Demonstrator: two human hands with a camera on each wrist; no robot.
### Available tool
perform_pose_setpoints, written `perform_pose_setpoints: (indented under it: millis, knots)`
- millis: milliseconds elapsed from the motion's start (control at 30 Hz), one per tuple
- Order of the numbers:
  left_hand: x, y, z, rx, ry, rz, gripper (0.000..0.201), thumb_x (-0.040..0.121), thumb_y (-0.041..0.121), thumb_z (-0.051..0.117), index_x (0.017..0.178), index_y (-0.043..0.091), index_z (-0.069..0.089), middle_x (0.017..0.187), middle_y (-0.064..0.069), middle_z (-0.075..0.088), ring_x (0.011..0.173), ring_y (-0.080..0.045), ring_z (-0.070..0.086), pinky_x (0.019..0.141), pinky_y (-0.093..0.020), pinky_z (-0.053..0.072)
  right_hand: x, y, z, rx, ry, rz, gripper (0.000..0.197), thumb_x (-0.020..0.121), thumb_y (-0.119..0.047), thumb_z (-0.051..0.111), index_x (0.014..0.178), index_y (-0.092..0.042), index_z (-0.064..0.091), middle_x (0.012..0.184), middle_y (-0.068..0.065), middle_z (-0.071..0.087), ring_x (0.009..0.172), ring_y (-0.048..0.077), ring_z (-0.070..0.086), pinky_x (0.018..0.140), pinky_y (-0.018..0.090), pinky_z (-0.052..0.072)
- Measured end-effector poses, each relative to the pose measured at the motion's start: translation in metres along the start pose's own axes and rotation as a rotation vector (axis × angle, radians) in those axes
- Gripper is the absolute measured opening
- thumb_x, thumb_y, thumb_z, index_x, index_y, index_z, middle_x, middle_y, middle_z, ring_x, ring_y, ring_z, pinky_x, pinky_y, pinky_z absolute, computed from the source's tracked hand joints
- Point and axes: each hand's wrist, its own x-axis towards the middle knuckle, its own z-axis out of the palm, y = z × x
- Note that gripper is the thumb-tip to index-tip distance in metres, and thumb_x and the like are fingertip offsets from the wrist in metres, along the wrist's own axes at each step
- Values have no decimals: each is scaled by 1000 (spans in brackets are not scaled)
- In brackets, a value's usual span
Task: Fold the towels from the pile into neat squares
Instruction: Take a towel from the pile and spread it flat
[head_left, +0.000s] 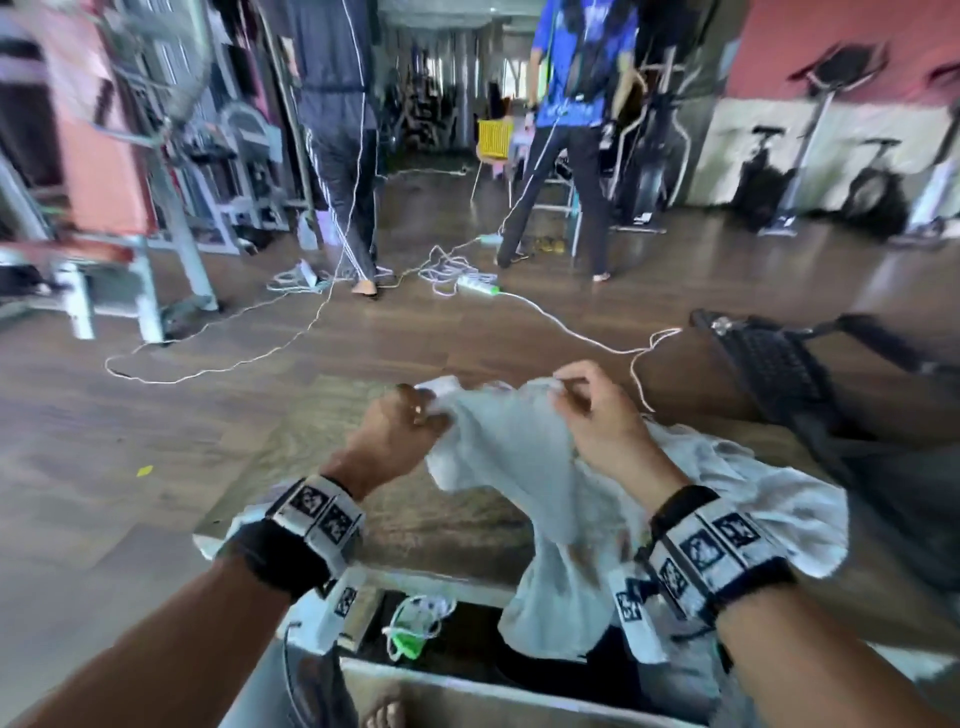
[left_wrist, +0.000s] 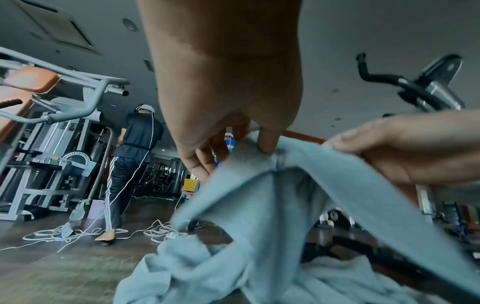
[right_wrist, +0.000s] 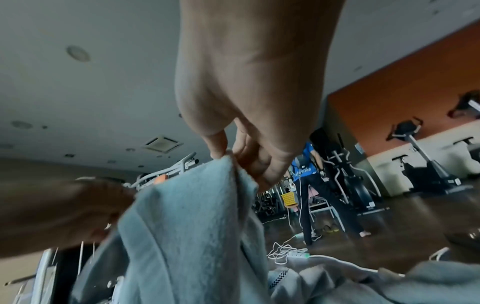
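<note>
A pale grey-white towel (head_left: 514, 447) hangs in the air between my two hands, above a wooden table (head_left: 322, 457). My left hand (head_left: 415, 410) pinches its upper left edge, thumb against fingers (left_wrist: 265, 142). My right hand (head_left: 563, 389) pinches the upper right edge, a short way from the left. The right wrist view shows the thumb and fingers (right_wrist: 221, 148) gripping the same towel (right_wrist: 187, 216). The cloth sags and trails down onto a rumpled pile of towels (head_left: 737, 499) at the table's right.
A black bag (head_left: 789, 374) lies at the table's far right. White cables and a power strip (head_left: 475, 286) sprawl on the wooden floor beyond. Two people (head_left: 566, 130) stand farther back among gym machines (head_left: 130, 208). A gap at the near table edge shows a green-and-white item (head_left: 415, 623).
</note>
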Motion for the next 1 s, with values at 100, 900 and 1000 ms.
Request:
perform_pose_setpoints:
  millis: [100,900,1000]
  knots:
    - [4,28,-15,8,-54,-20,18,94,25,56,77,19,53,69,1,56,70,-20,49,63,-26,34,-23,-23,-4,35,-105,-15,35,88,-38,73,116,-25,54,99,-14,62,98,15,64,96,41,51]
    - [8,100,-31,-19,-106,359,7,84,7,68,80,12,67,77,-4,68,68,-12,56,64,-25,46,-39,-89,-33,-378,-45,-322,16,83,-33,65,80,-18,61,75,-4,56,77,23,55,73,42,50]
    - [13,88,-30,12,-15,367,8,82,18,69,78,13,63,70,-2,63,64,-15,52,58,-24,40,-30,-94,-43,-345,-10,-291,12,87,-9,57,79,-17,58,67,-5,54,68,21,49,62,34,43]
